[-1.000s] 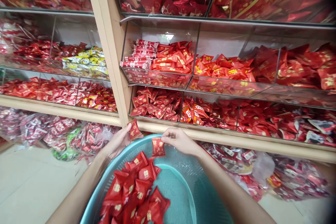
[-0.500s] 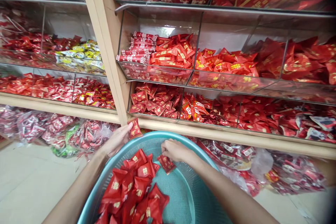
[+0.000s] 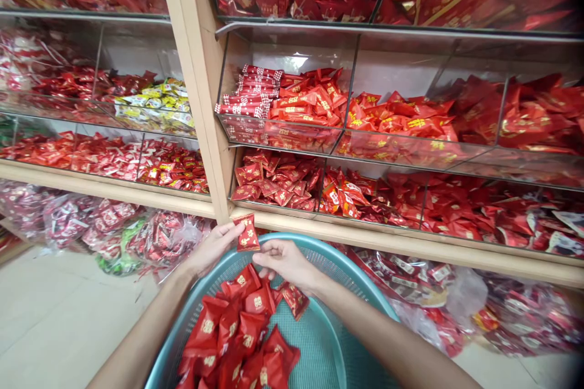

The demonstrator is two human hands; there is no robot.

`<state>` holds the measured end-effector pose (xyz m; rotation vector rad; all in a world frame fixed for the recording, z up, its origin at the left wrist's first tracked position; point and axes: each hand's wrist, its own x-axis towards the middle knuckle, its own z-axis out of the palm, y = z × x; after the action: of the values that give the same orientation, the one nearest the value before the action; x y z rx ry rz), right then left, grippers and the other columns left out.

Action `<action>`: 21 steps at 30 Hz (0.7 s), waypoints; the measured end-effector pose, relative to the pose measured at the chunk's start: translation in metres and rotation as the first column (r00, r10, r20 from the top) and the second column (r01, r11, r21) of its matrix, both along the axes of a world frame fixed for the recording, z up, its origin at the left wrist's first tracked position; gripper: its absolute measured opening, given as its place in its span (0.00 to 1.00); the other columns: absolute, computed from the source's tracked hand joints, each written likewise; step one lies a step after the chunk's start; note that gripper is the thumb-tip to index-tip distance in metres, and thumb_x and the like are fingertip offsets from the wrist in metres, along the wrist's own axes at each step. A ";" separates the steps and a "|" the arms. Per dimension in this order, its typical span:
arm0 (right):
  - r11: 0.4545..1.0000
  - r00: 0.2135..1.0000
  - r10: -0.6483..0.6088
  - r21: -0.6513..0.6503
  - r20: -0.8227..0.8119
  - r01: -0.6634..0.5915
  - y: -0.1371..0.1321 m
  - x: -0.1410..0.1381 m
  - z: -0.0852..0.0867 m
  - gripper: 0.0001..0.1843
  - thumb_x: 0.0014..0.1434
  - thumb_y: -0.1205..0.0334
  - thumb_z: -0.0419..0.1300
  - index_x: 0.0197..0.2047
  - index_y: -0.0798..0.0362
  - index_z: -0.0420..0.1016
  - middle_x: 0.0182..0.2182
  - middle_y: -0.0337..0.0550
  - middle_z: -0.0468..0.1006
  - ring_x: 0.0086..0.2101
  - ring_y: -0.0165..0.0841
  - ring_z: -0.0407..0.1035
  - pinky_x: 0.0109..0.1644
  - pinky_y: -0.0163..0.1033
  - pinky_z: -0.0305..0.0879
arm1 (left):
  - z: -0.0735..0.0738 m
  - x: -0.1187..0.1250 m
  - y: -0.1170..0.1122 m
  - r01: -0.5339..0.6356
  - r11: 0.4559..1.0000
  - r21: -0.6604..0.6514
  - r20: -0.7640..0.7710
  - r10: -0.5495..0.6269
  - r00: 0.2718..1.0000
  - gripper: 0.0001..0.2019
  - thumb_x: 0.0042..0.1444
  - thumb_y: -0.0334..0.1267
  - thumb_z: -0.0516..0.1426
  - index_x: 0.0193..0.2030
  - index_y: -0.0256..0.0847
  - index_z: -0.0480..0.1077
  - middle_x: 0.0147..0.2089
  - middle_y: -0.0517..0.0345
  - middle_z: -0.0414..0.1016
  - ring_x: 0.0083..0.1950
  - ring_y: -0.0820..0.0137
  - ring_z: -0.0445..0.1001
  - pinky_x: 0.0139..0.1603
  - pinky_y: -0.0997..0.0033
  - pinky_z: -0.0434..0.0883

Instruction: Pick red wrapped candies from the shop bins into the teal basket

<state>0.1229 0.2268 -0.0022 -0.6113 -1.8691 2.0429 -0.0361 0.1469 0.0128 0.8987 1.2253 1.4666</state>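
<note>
Moving since half a second ago, the right hand (image 3: 289, 264) is reaching leftward, clear of the dark red packet (image 3: 295, 301) now lying below it in the basket (image 3: 319, 340). Its thumb and fingers are standing loosely parted, gripping nothing visible, while the left hand (image 3: 214, 249) is pinching a gold-printed packet (image 3: 249, 234) by its edge above the far rim — one is down, one is still waiting. Red packets (image 3: 241, 328) are crowding the basket's left; bare mesh is leaving room rightward — but the wooden ledge (image 3: 387, 246) is running close behind.
</note>
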 end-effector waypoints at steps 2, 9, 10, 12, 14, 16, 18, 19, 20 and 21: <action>0.998 0.998 -0.045 -0.044 -0.040 0.044 -0.001 -0.004 -0.003 0.21 0.41 0.48 0.65 0.31 0.57 0.69 0.21 0.35 0.72 0.21 0.25 0.66 0.24 0.30 0.59 | -0.002 -0.002 0.001 -0.020 1.000 -0.011 -0.061 0.019 0.998 0.11 0.52 0.43 0.58 0.27 0.37 0.72 0.26 0.62 0.75 0.29 0.73 0.71 0.33 0.76 0.67; 0.981 0.975 -0.192 0.012 -0.116 0.194 0.004 -0.003 -0.002 0.17 0.44 0.51 0.63 0.30 0.57 0.70 0.21 0.35 0.72 0.22 0.25 0.67 0.26 0.30 0.59 | -0.011 -0.008 0.000 -0.059 0.996 -0.071 -0.123 0.050 0.991 0.12 0.49 0.44 0.59 0.28 0.36 0.75 0.27 0.58 0.77 0.28 0.69 0.73 0.33 0.73 0.68; 0.978 0.971 -0.204 0.026 -0.125 0.209 0.004 -0.003 -0.002 0.17 0.45 0.51 0.62 0.31 0.56 0.70 0.21 0.35 0.71 0.22 0.26 0.67 0.26 0.30 0.60 | -0.011 -0.008 0.001 -0.055 0.996 -0.070 -0.123 0.046 0.991 0.12 0.49 0.44 0.59 0.29 0.36 0.75 0.28 0.57 0.78 0.29 0.68 0.73 0.33 0.72 0.68; 0.970 0.964 -0.222 0.072 -0.145 0.234 0.004 -0.002 -0.001 0.16 0.47 0.51 0.61 0.31 0.56 0.69 0.20 0.35 0.71 0.22 0.27 0.67 0.26 0.31 0.60 | -0.009 -0.006 0.001 -0.044 0.998 -0.051 -0.124 0.037 0.992 0.12 0.49 0.44 0.59 0.31 0.36 0.76 0.31 0.55 0.79 0.32 0.67 0.74 0.35 0.72 0.69; 0.958 0.961 -0.226 0.142 -0.161 0.250 0.004 0.000 0.002 0.14 0.49 0.51 0.59 0.31 0.55 0.69 0.19 0.35 0.70 0.22 0.27 0.67 0.26 0.31 0.60 | -0.006 -0.004 0.001 -0.029 0.999 -0.038 -0.114 0.025 0.993 0.12 0.49 0.43 0.59 0.33 0.35 0.76 0.33 0.54 0.79 0.34 0.66 0.75 0.38 0.71 0.69; 0.935 0.957 -0.222 0.239 -0.185 0.263 0.008 0.004 0.008 0.12 0.51 0.53 0.58 0.31 0.55 0.68 0.21 0.36 0.70 0.23 0.27 0.66 0.27 0.31 0.60 | -0.003 -0.002 0.001 0.000 1.000 -0.020 -0.087 -0.002 0.996 0.13 0.51 0.43 0.58 0.36 0.36 0.76 0.34 0.54 0.79 0.36 0.65 0.75 0.41 0.69 0.69; 0.889 0.954 -0.209 0.363 -0.217 0.277 0.014 0.012 0.016 0.10 0.52 0.55 0.56 0.31 0.55 0.68 0.23 0.37 0.70 0.23 0.26 0.65 0.27 0.31 0.59 | 0.000 -0.001 0.001 0.017 1.000 0.009 -0.068 -0.016 0.998 0.14 0.53 0.44 0.56 0.38 0.36 0.75 0.35 0.53 0.79 0.38 0.64 0.75 0.44 0.68 0.68; 0.859 0.953 -0.202 0.426 -0.226 0.283 0.018 0.016 0.020 0.09 0.52 0.57 0.56 0.31 0.55 0.67 0.23 0.36 0.70 0.23 0.25 0.64 0.27 0.30 0.59 | 0.001 -0.002 0.000 0.013 1.000 0.016 -0.070 -0.012 0.997 0.14 0.54 0.45 0.55 0.37 0.36 0.75 0.35 0.53 0.79 0.39 0.65 0.75 0.44 0.68 0.67; 0.829 0.956 -0.195 0.484 -0.219 0.280 0.023 0.021 0.024 0.08 0.53 0.58 0.55 0.31 0.55 0.68 0.23 0.36 0.69 0.23 0.24 0.62 0.27 0.30 0.57 | 0.001 -0.003 0.000 0.004 1.000 0.011 -0.078 -0.003 0.997 0.15 0.55 0.46 0.54 0.36 0.36 0.75 0.35 0.52 0.79 0.39 0.65 0.75 0.44 0.68 0.67; 0.805 0.963 -0.187 0.532 -0.193 0.263 0.027 0.026 0.028 0.08 0.52 0.59 0.55 0.31 0.55 0.68 0.21 0.34 0.67 0.22 0.24 0.60 0.26 0.29 0.56 | 0.001 -0.004 0.000 -0.006 1.000 -0.001 -0.088 0.006 0.996 0.16 0.55 0.46 0.54 0.35 0.35 0.75 0.35 0.51 0.79 0.39 0.65 0.75 0.44 0.69 0.67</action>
<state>0.1488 0.2543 0.0258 -0.4927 -2.0575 1.2596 -0.0399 0.1464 0.0133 0.9683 1.2938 1.4443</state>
